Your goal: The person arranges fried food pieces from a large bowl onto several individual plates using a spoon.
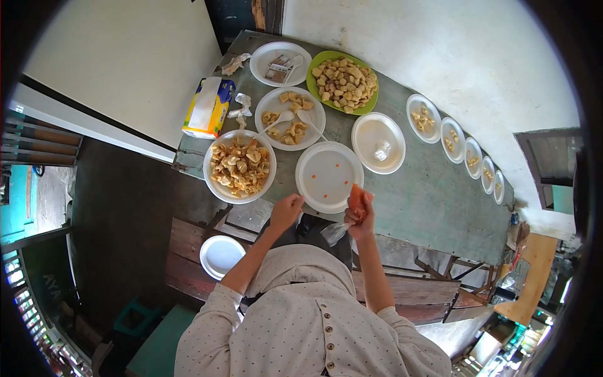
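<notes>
While my right hand [360, 221] grasps a plastic bag of orange paste [359, 196], the filled part shows above my fingers, and the clear loose end [336, 233] hangs below them. This bag is at the near right edge of a white plate [322, 157], on which I see four small orange dots [313, 176], set apart from one another. My left hand [286, 213] is clenched, its fingers curled inward, just beside the near left edge of the same plate; whether something small is inside it, I cannot tell.

To the left of this plate is a white bowl [233, 200], heaped with golden, crisp-looking folded pieces [242, 166]. Behind, another plate [262, 103] carries similar pieces and two white spoons [286, 116]. To the right of the dotted plate, a white plate [367, 135] holds a crumpled clear plastic [382, 149]. Farther back, a green plate [309, 81] is full of pale brown pieces [345, 81], and beside it a white plate [259, 61] bears a printed packet [276, 68] and a spoon [294, 66].

A yellow and blue tissue box [220, 107] stands at the left end of the table [408, 201]. Along the wall [440, 50], five plates [411, 119] make a row.
</notes>
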`<state>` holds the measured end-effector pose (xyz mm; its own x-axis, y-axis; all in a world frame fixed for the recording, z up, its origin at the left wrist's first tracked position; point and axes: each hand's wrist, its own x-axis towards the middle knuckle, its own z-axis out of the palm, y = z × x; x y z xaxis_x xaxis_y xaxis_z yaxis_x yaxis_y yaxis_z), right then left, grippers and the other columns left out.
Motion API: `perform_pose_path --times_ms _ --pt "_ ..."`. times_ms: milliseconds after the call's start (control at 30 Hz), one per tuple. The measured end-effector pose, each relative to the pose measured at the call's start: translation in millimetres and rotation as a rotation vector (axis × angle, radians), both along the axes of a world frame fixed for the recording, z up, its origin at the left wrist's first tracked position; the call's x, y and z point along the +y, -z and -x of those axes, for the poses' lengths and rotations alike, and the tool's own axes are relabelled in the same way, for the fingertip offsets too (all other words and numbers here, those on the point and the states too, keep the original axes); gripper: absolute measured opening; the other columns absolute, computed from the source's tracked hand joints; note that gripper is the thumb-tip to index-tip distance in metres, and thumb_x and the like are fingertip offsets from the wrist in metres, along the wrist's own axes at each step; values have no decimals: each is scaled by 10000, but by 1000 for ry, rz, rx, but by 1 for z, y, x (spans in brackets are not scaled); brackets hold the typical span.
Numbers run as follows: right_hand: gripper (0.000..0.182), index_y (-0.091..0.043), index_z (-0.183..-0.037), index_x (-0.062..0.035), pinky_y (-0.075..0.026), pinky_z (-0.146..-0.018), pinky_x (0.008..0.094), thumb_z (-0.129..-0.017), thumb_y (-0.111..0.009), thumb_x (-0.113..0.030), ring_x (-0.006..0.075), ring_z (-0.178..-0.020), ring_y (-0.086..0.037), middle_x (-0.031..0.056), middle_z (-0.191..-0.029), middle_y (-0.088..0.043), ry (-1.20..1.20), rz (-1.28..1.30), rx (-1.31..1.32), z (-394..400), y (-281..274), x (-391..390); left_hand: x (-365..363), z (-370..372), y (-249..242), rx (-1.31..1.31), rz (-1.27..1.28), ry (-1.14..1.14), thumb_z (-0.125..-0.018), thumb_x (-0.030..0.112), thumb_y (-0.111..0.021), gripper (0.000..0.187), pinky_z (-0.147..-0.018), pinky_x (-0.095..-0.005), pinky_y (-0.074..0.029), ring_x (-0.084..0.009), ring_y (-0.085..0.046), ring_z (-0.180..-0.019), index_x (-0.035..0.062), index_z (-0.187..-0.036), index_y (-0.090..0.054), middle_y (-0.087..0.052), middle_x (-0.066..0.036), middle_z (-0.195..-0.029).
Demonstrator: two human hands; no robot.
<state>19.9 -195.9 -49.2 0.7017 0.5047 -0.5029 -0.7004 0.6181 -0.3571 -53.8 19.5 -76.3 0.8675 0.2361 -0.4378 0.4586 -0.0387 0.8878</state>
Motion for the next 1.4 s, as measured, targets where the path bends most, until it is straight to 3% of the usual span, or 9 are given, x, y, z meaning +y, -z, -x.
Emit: perform_pose_path --times_ms 133,267,333,667,900,1167,1267,1333,1400 --pt "304 -482 -1047 -131 -310 -372 190 -870 -425 -372 99 -453 -403 24 -822 -545 32 9 157 23 -29 51 -26 11 -49 -460 -424 8 -848 313 -516 368 -647 -300 -455 -215 -573 -770 1 -1040 -487 -554 -139 -925" --pt "372 -458 -1123 -145 -355 -420 200 -847 -460 -394 112 -577 -504 28 -899 -547 -84 -4 88 32 -34 85 -20 14 -43 -491 -537 24 -801 356 -571 463 -682 -323 -447 -249 -543 -715 29 -1106 -452 -493 -132 -964" --pt "363 -452 -1116 -147 -367 -433 218 -851 -446 -396 138 -590 -504 30 -909 -543 -166 -104 23 30 -27 93 -15 14 -36 -168 -20 -67 -807 370 -566 463 -753 -321 -423 -243 -537 -791 18 -1089 -461 -501 -122 -943" --pt "375 -436 -1182 -188 -398 -457 270 -877 -393 -402 168 -533 -486 56 -841 -546 -69 -284 37 39 -15 57 -10 15 -26 -243 98 -18 -828 397 -529 491 -747 -294 -423 -191 -496 -889 27 -1138 -436 -499 -122 -990" --pt "547 -248 -1336 -127 -426 -798 333 -903 -303 -458 186 -996 -496 51 -1134 -483 -99 -146 -73 40 -35 85 -40 8 -62 -486 -100 -47 -751 261 -659 490 -756 -293 -432 -206 -515 -960 -5 -1104 -446 -520 -137 -1023" --pt "586 -291 -1327 -151 -472 -630 303 -886 -243 -534 177 -798 -554 78 -1208 -428 -433 461 -403 22 -44 96 -15 9 -45 -313 168 -334 -802 203 -611 395 -683 -275 -459 -188 -593 -768 -39 -1068 -449 -596 -134 -900" --pt "462 -406 -1253 -119 -456 -657 266 -881 -431 -393 160 -794 -553 100 -1116 -440 -198 1070 -732 12 -16 72 -4 4 -28 -297 -123 -322 -808 206 -593 400 -707 -311 -455 -241 -592 -825 -48 -1078 -443 -583 -175 -935" --pt "457 -414 -1215 -108 -429 -763 391 -817 -541 -293 297 -926 -508 174 -1030 -455 -55 1611 -877 5 5 47 5 -2 -9 -338 -444 -293 -807 194 -577 367 -733 -368 -441 -322 -567 -852 -52 -1043 -442 -556 -216 -942" --pt "482 -394 -1227 -116 -400 -801 413 -802 -554 -275 313 -972 -478 183 -1032 -451 -53 1615 -790 0 15 30 12 -11 -17 -341 -547 -239 -803 182 -573 351 -739 -392 -431 -349 -547 -862 -51 -1027 -437 -543 -225 -936"
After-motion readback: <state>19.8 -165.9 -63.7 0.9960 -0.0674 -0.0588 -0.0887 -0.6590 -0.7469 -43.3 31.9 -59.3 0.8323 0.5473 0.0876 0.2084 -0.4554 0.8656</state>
